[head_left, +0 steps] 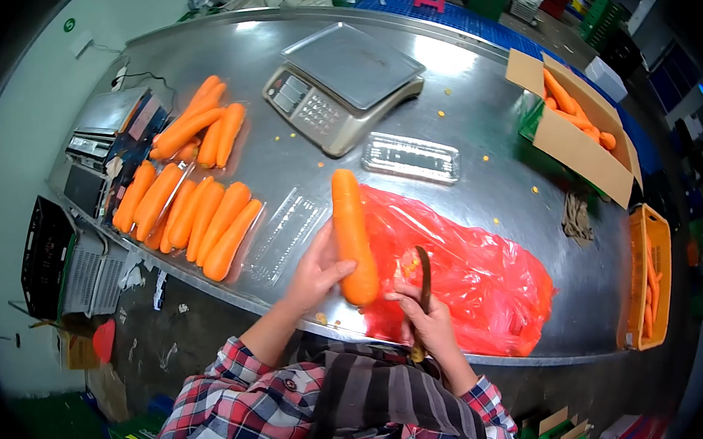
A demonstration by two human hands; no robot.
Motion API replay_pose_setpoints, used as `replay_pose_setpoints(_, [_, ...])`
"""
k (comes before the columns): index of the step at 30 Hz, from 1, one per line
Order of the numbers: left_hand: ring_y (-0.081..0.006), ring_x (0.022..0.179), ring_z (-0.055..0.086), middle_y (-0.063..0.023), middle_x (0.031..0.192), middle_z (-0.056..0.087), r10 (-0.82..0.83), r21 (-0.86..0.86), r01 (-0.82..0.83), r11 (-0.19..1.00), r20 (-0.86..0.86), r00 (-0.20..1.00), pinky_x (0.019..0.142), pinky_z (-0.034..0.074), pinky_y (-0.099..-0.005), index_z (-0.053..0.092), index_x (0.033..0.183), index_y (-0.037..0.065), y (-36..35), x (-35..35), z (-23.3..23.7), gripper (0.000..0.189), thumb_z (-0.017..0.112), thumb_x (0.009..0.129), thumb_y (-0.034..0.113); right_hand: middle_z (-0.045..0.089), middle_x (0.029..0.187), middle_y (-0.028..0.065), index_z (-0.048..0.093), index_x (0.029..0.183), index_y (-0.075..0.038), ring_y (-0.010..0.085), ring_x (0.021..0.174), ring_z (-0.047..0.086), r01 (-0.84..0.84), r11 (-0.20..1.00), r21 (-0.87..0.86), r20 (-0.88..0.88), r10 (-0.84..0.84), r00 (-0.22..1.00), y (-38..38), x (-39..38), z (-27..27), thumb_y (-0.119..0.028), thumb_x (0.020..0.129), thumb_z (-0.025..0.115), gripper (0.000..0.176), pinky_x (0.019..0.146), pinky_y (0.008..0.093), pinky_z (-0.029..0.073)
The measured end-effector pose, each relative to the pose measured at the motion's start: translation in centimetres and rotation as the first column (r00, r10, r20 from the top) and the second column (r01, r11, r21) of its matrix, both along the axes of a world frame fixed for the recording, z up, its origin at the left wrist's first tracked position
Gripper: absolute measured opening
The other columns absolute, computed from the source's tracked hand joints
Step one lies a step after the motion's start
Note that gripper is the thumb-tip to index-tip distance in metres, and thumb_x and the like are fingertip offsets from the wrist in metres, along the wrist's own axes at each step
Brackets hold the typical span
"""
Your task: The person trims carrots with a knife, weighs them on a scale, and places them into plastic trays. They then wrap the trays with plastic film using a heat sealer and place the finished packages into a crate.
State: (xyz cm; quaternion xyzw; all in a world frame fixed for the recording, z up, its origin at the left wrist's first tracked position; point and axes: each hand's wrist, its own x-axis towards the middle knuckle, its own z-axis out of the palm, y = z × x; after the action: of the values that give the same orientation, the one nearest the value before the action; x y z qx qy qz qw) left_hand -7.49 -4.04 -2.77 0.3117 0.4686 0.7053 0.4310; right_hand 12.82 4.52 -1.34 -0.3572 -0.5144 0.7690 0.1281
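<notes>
A large orange carrot [350, 232] is in my left hand [316, 271], fingers closed around its lower part, its narrower end tilted up and away. My right hand [433, 323] grips a knife [424, 280] with a dark, curved blade pointing up; part of its handle shows below the hand. The blade is apart from the carrot. Beneath both hands lies a red plastic bag [481, 273] with small carrot bits on it. Left of my left hand is a clear plastic tray [287, 235]. Another clear tray [412, 158] sits just beyond the bag.
A weighing scale [342, 85] stands on the metal table [481, 80]. Packed carrots [193, 214] lie in trays at the left. On the right are a cardboard box [579, 147] of carrots, a crumpled cloth [577, 220] and an orange crate [637, 278] with carrots.
</notes>
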Motion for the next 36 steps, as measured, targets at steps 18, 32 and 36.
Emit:
replay_pose_setpoints(18, [-0.0344,0.094,0.052,-0.0156,0.096,0.056,-0.167,-0.255,-0.657,0.709,-0.967,0.194,0.084,0.042,-0.0432,0.059,0.108,0.003,-5.4,-8.7,-6.9,0.035,0.063,0.074,0.010,0.051,0.112,0.0207,0.050,0.117,0.001,0.0395,0.099,0.055,-0.117,0.525,0.843,0.532,-0.781,0.328,6.2,16.6,-4.9,-0.021,0.073,0.072,0.055,0.084,0.0425,0.047])
replay_pose_setpoints(32, [-0.0305,0.092,0.058,-0.0148,0.097,0.060,-0.345,0.072,0.687,0.723,-0.824,0.449,0.078,0.049,-0.0368,0.059,0.106,0.004,9.6,14.0,-4.0,0.022,0.057,0.087,0.017,0.060,0.068,0.0226,0.059,0.079,0.005,0.0378,0.065,0.061,0.064,0.376,0.924,0.321,-0.858,0.402,8.4,23.9,-11.3,-0.016,0.078,0.062,0.022,0.059,0.0456,0.047])
replay_pose_setpoints(36, [-0.0341,0.093,0.057,-0.0172,0.096,0.059,-0.432,-0.017,0.716,0.697,-0.808,0.401,0.078,0.047,-0.0398,0.058,0.102,0.003,11.4,18.0,-6.3,0.021,0.053,0.089,0.019,0.056,0.052,0.0087,0.054,0.089,-0.001,0.0202,0.041,0.055,0.519,0.737,0.433,0.310,-0.663,0.681,6.1,19.2,-11.9,-0.018,0.086,0.056,0.017,0.037,0.0347,0.044])
